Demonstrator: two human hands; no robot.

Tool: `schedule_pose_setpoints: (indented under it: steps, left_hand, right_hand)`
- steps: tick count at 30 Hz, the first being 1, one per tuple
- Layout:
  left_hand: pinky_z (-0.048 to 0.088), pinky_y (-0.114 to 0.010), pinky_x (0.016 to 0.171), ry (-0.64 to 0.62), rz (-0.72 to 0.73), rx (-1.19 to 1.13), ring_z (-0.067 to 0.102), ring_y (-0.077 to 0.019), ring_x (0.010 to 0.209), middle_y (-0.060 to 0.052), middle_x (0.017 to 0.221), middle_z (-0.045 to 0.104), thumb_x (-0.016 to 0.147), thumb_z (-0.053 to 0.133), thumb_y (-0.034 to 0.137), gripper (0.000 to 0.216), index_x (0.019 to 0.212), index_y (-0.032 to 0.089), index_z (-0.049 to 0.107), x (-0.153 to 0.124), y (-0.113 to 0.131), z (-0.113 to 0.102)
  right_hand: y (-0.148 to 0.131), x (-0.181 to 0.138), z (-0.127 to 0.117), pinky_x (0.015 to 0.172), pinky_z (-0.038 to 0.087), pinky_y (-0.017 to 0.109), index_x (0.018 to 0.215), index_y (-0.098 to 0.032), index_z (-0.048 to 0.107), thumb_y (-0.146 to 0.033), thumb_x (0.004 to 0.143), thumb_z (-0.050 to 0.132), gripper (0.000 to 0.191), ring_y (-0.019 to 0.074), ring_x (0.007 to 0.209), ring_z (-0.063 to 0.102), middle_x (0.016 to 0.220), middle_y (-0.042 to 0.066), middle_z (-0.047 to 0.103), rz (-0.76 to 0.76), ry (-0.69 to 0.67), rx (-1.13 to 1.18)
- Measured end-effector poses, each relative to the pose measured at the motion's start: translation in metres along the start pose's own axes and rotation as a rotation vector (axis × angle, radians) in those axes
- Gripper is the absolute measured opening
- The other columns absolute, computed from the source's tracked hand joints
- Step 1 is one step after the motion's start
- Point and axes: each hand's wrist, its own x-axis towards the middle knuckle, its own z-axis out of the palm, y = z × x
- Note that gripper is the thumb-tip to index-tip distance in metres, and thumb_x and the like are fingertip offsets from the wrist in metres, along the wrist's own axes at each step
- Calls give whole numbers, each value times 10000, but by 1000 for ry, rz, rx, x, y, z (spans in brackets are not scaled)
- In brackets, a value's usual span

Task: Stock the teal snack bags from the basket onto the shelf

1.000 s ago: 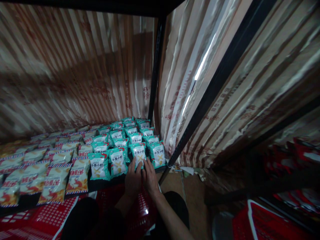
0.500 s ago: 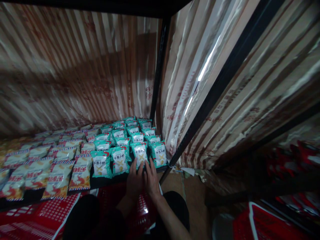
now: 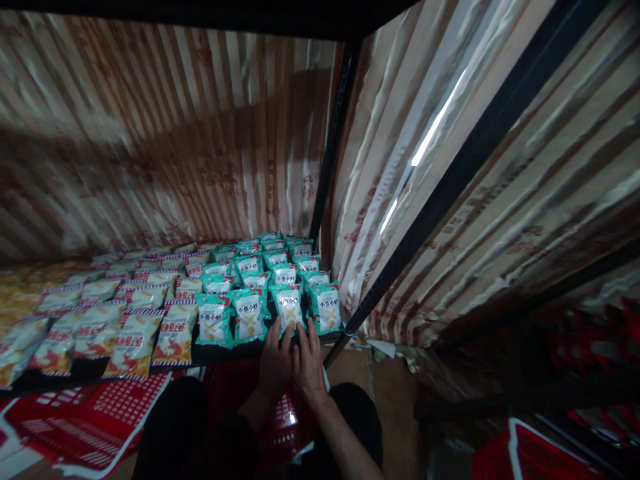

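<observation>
Several teal-and-white snack bags [image 3: 249, 317] stand in rows on the dark shelf [image 3: 220, 357]. At the lower edge of one front teal snack bag [image 3: 289, 305], the fingertips of my left hand [image 3: 275, 365] and my right hand [image 3: 309, 367] rest side by side. Fingers of both hands are stretched forward and not wrapped round the bag. To the right of my right hand stands another teal snack bag [image 3: 327, 308]. Both thumbs are hard to make out in the dim light.
White-and-orange snack bags [image 3: 133, 343] fill the shelf to the left. Below lie red baskets [image 3: 95, 417]. A black shelf post [image 3: 440, 180] slants up on the right, before striped sheeting [image 3: 260, 133]. Another red basket [image 3: 540, 453] stands at lower right.
The view has shifted, so the bags on the shelf appear farther right and more of the red basket at left shows. My hands stay at the same front teal bag.
</observation>
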Motion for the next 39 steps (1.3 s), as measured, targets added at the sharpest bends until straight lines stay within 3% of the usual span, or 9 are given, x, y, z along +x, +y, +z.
schedule_pose_setpoints:
  steps: [13,19,23,28,35,39]
  left_hand:
    - [436,-437,1037,-61,2,-111,364,-258,1358,-178,1452,382,893,410,158,451,1341,145,454,-7,-4,-5]
    - [437,-444,1040,-55,-11,-167,366,-257,1359,-184,1447,390,909,367,167,436,1333,137,464,-7,-4,-7]
    - [456,-432,1026,-60,-72,-203,392,-255,1345,-189,1471,363,914,341,159,431,1321,139,482,-3,-4,-6]
    - [473,-384,1016,-46,-43,-212,458,-239,1300,-210,1417,432,925,312,157,427,1306,104,497,7,-6,-1]
    - [456,-402,1028,34,-17,-217,456,-222,1287,-182,1380,472,929,328,161,408,1296,113,500,24,-2,-4]
    - [478,-408,996,13,-22,-178,491,-231,1243,-184,1358,491,922,338,158,411,1296,109,502,29,-6,-1]
  right_hand:
    - [-9,-1,-2,1079,376,533,1452,-222,297,-146,910,369,552,287,1410,254,1550,121,196,-23,-12,15]
    - [-8,-1,0,1064,388,532,1419,-191,360,-164,916,356,504,295,1397,279,1535,144,227,-16,-14,25]
    - [-4,4,5,1056,401,516,1408,-201,388,-206,935,351,474,280,1370,336,1501,137,314,26,13,33]
    - [4,16,11,1042,411,513,1390,-181,408,-252,954,332,448,261,1301,428,1346,143,512,0,63,90]
    - [2,30,8,996,453,475,1319,-153,464,-284,956,349,402,243,1198,513,1264,161,554,22,159,163]
    - [5,35,13,987,458,475,1288,-147,497,-264,956,341,386,245,1212,499,1243,159,563,12,155,145]
